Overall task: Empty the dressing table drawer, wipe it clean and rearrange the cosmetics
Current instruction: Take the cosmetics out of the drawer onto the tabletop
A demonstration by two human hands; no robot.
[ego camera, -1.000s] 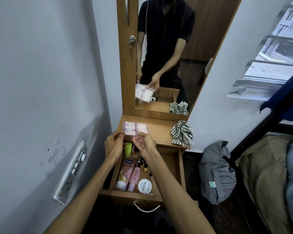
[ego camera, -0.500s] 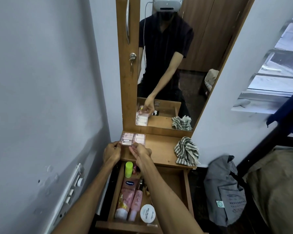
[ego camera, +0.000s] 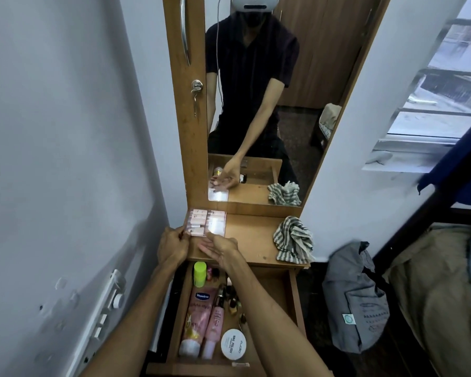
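Scene: a person empties the open drawer (ego camera: 294, 295) of a dressing table.
Pack: a clear pack of pink cosmetics (ego camera: 206, 223) lies on the desk (ego camera: 253, 240), back-left corner, against the mirror frame.
Left hand (ego camera: 172, 246): fingers pinch the pack's near-left corner.
Right hand (ego camera: 219, 247): palm up, fingers released, just short of the pack.
Drawer: tubes, small bottles and a round white tin (ego camera: 233, 344) remain inside.
Risk: the desk looks narrow and a striped cloth (ego camera: 292, 240) crowds its right side; piled items could slide off the edge.
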